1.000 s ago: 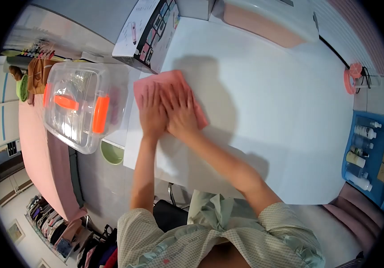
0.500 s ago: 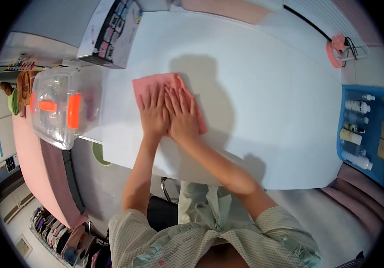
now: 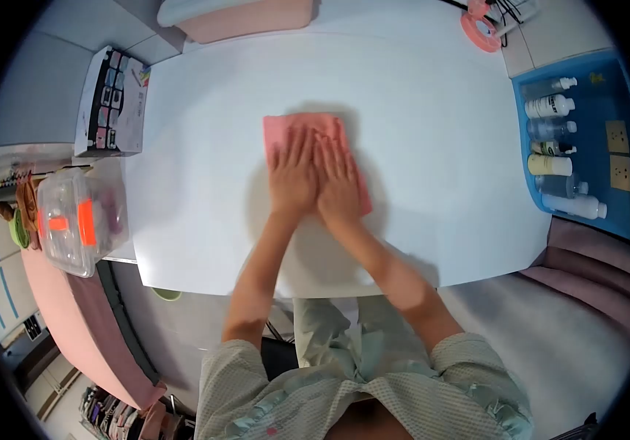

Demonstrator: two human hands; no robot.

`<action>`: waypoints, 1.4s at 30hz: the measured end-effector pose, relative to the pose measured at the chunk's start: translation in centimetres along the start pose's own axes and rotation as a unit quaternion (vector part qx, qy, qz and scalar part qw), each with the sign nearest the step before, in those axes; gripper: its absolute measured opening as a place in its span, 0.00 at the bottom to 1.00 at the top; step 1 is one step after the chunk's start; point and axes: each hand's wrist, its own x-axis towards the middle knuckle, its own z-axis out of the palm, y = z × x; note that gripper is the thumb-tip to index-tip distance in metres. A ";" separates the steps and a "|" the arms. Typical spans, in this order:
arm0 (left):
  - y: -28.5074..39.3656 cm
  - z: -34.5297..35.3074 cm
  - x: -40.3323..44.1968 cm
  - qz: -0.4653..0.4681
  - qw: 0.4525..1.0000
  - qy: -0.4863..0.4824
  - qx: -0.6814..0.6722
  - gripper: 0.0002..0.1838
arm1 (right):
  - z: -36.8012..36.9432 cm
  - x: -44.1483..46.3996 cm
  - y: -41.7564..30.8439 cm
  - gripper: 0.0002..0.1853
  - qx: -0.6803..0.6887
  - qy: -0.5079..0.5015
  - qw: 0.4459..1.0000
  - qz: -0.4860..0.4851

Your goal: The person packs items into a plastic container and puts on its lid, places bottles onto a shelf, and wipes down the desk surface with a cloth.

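A pink cloth [image 3: 286, 130] lies on the white tabletop [image 3: 205, 147], a little wrinkled along its right side. My left hand [image 3: 294, 176] rests flat on its left part, fingers stretched forward. Beside it, my right hand [image 3: 338, 183] presses flat on the cloth's right part, its fingers also extended. The two hands touch or nearly touch at the thumbs. Neither is wrapped around anything. Most of the cloth's middle is hidden beneath them.
At the left stand a printed box [image 3: 128, 103] and a clear plastic case [image 3: 66, 246] with orange latches. A blue bin [image 3: 590, 81] with several bottles sits at the right. A pink tub [image 3: 249, 22] and a pink round object [image 3: 480, 33] are at the back.
Both hands and the cloth under them have slid to the right across the tabletop, away from the printed box. The head view has also turned, and more of the pink tub shows.
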 end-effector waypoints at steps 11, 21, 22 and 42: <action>4.6 2.4 1.7 0.041 0.997 -0.036 0.059 0.26 | -1.9 -1.6 4.6 0.31 0.109 0.029 0.993 0.033; 19.0 9.6 5.8 0.167 0.985 -0.047 -0.004 0.25 | -7.6 -6.1 18.5 0.33 0.036 0.089 0.987 0.128; 20.8 10.1 6.3 0.170 0.984 -0.053 -0.025 0.25 | -8.0 -6.6 19.9 0.34 0.025 0.099 0.986 0.135; 43.8 21.9 6.6 0.236 0.967 -0.009 -0.100 0.24 | -17.1 -16.9 38.7 0.45 -0.004 0.119 0.968 0.222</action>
